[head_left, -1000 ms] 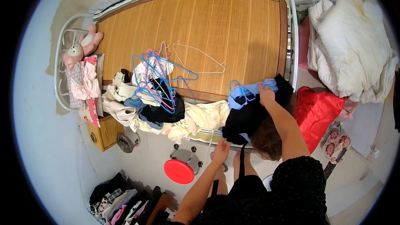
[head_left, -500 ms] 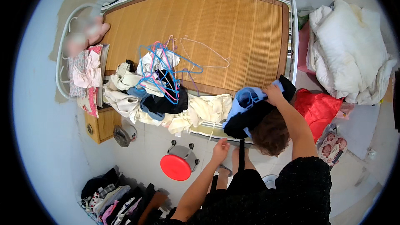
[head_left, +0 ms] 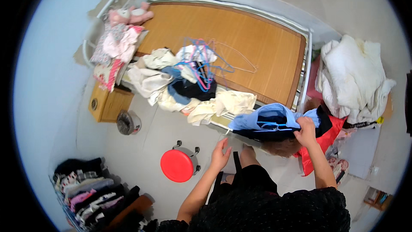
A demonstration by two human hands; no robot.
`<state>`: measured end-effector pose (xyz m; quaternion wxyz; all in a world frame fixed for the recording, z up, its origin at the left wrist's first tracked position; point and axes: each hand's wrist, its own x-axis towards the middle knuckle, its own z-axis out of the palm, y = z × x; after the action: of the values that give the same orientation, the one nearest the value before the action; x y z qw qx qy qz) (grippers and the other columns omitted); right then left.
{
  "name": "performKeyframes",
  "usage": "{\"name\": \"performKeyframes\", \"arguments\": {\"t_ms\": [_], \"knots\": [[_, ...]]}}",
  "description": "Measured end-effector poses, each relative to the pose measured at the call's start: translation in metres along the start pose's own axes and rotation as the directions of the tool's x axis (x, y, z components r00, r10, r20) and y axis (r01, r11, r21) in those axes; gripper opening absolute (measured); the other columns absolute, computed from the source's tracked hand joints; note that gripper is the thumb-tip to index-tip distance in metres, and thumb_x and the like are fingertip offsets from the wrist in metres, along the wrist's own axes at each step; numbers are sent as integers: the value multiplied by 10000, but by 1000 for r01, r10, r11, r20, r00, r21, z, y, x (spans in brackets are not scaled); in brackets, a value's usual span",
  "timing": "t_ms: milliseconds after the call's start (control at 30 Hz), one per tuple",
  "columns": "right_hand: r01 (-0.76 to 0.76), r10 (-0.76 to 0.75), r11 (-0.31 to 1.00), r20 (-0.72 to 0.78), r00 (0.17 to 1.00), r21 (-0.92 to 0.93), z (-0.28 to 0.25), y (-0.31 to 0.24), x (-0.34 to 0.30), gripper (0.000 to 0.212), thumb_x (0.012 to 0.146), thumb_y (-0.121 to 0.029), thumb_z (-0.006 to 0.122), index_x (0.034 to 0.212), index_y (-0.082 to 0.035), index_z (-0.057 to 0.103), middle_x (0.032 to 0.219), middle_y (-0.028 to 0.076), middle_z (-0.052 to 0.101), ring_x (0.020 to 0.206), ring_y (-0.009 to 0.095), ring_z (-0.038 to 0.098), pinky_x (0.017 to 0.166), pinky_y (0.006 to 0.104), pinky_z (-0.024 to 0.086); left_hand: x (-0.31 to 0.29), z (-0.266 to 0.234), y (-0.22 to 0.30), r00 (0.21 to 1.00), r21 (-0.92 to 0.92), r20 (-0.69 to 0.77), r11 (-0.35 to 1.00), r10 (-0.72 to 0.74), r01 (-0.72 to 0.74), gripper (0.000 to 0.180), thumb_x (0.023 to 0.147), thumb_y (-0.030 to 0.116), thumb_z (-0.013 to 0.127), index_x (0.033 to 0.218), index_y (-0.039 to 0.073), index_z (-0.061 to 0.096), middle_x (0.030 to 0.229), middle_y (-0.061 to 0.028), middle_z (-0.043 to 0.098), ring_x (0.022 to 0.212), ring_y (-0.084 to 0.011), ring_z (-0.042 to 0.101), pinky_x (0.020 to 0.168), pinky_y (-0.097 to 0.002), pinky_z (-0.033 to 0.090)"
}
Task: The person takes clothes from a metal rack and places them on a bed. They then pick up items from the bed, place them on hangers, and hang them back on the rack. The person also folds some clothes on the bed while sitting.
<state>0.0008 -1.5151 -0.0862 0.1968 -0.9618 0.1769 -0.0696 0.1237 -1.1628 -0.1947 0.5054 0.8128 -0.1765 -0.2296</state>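
Note:
My right hand (head_left: 305, 132) is closed on the upper right part of a light-blue and black garment (head_left: 268, 114), which hangs in front of the bed's near right corner. Inside its opening shows a blue clothes hanger (head_left: 272, 125). My left hand (head_left: 220, 154) is below the garment's left end, apart from it, with thumb and fingers spread and nothing held. Beneath the garment shows a brown, furry-looking mass (head_left: 281, 148) whose kind I cannot make out. Red cloth (head_left: 328, 135) lies behind my right wrist. Cream clothing (head_left: 227, 105) lies to the garment's left, along the bed's edge.
A bed with a bamboo mat (head_left: 223, 30) holds a clothes heap (head_left: 191, 88) topped by tangled blue and pink hangers (head_left: 201, 62). A red stool (head_left: 177, 166) stands left of my legs. White bedding (head_left: 358, 77) is piled right; a clothes rack (head_left: 92, 193) stands lower left.
The view has shifted and turned. The garment now hangs spread wider, its opening and hanger facing up more. My right hand still grips it; my left hand's fingers have spread.

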Motion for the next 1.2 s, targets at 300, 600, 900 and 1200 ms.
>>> {"name": "performKeyframes", "arguments": {"t_ms": [300,600,900,1200], "knots": [[577,-581,812,25,813,87,10,-305,-56,333,548,-35,729,836,-72,565,771,123,567,792,337,563,693,427,441,-195,-189,80,805,352,-358,867,474,-354,563,672,135,813,1165,13,571,1139,-178,575,1064,-366,545,907,-426,448],[458,-550,779,116,827,429,44,-466,-88,350,621,-96,754,895,-22,549,812,209,592,809,408,591,677,423,459,-298,-269,66,527,536,-702,843,480,-54,338,676,92,769,969,50,604,889,-105,561,838,-288,537,775,-393,402],[33,-795,595,582,172,803,107,-553,-62,468,724,-298,821,1010,27,642,896,33,649,840,97,541,789,287,466,-349,-345,11,353,525,-813,845,463,102,152,709,4,734,792,64,621,594,-12,501,564,-217,471,592,-352,345],[277,-907,413,418,42,868,146,-642,-81,419,792,-338,772,915,30,613,737,158,587,700,162,555,675,320,468,-403,-405,-19,573,522,-768,798,285,302,486,741,94,723,1204,71,577,1248,-162,536,923,-376,623,742,-412,508]]}}
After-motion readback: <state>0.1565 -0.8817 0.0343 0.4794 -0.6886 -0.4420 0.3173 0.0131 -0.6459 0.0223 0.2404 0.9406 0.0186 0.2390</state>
